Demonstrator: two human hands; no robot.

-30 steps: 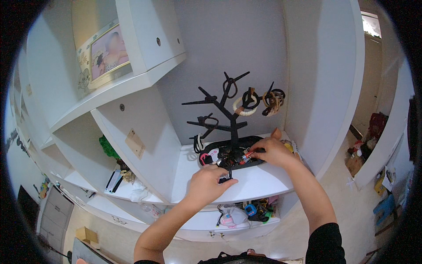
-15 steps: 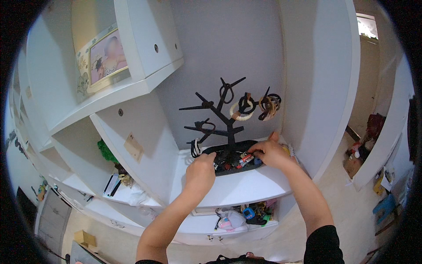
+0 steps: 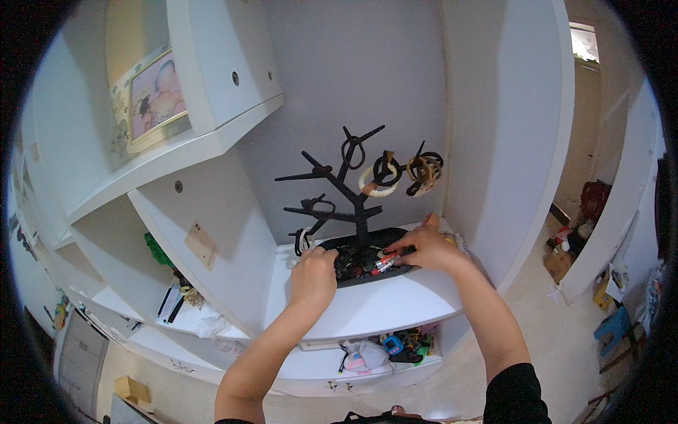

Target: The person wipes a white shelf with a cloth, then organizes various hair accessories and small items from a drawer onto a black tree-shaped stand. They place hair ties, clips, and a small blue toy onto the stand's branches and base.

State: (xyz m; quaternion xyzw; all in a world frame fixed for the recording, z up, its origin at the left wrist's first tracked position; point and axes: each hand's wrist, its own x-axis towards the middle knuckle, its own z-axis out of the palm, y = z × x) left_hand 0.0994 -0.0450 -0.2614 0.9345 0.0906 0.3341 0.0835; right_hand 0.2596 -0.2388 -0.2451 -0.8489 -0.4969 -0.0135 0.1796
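A black tree-shaped stand (image 3: 361,205) rises from an oval black tray (image 3: 353,281) on a white shelf. Hair ties and hoops hang on its branches, among them a cream ring (image 3: 374,185) and a brown-and-tan bundle (image 3: 424,177). My left hand (image 3: 314,277) is closed at the tray's left end, its fingers curled over the rim. Over the right end, my right hand (image 3: 431,249) has its fingers pinched on something dark that I cannot make out. Just beside those fingertips lies a red-and-white tube (image 3: 383,263), among small dark items in the tray.
White shelf walls (image 3: 505,141) stand on both sides. A framed picture (image 3: 159,99) sits in the upper left compartment. Below, another shelf holds a blue gadget (image 3: 393,345) and a pale pouch (image 3: 364,357). At far right a blue stool (image 3: 611,325) stands on the floor.
The view has shifted slightly, so the shelf appears farther left. My right fingers have come in closer over the tray's contents, while my left hand stays at the tray's left end.
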